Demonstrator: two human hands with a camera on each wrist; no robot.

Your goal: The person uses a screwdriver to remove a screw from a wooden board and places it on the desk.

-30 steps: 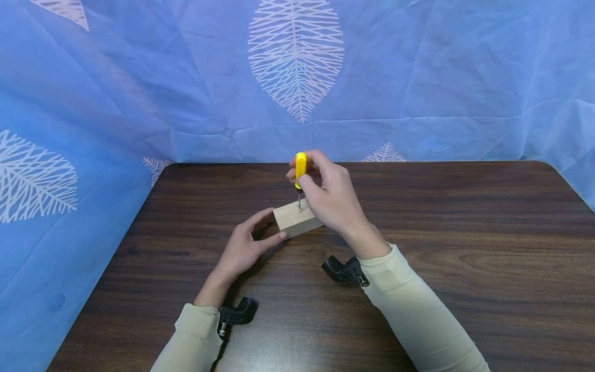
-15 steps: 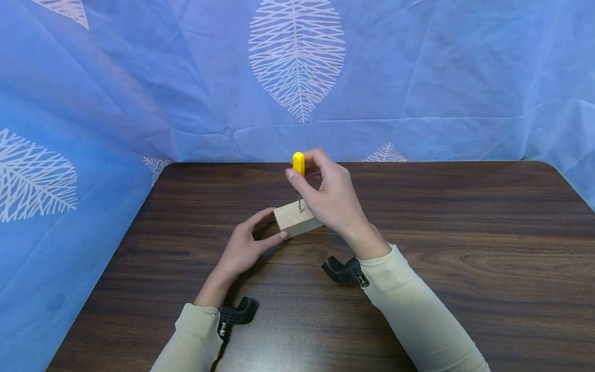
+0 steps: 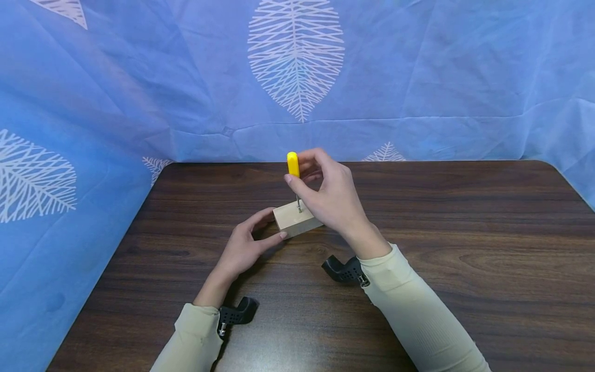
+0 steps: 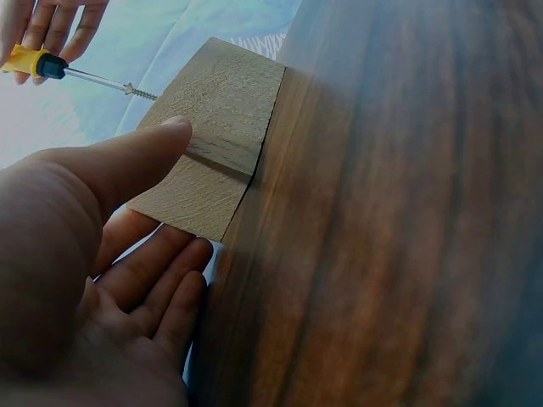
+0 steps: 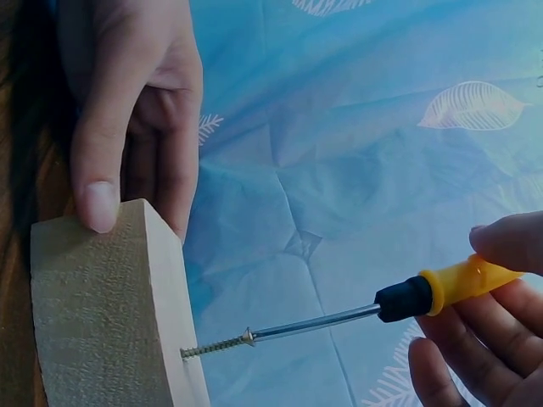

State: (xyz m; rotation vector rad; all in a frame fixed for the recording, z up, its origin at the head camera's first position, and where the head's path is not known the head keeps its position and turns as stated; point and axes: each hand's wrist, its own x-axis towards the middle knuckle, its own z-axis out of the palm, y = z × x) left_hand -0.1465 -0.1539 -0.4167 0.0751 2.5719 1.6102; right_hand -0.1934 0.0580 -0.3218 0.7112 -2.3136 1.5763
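Two hands served the work: the right hand (image 3: 332, 199) pinched the yellow-handled screwdriver (image 5: 403, 298) between thumb and fingers, and the left hand (image 3: 244, 245) gripped the left end of the wooden block (image 3: 297, 223), thumb at the near side. The screwdriver tip met the head of the screw (image 5: 216, 344), which stood in the block's top face with a long run of thread exposed. From the head camera, the handle leaned slightly left at its top; good practice called for bringing shaft and screw into one line, square to the face. Steady axial pressure and short turns seemed advisable, since a slip could tilt the screw. The block rested on the worktop (image 3: 441, 227), short of the far edge; blue cloth (image 3: 200, 67) hung beyond.
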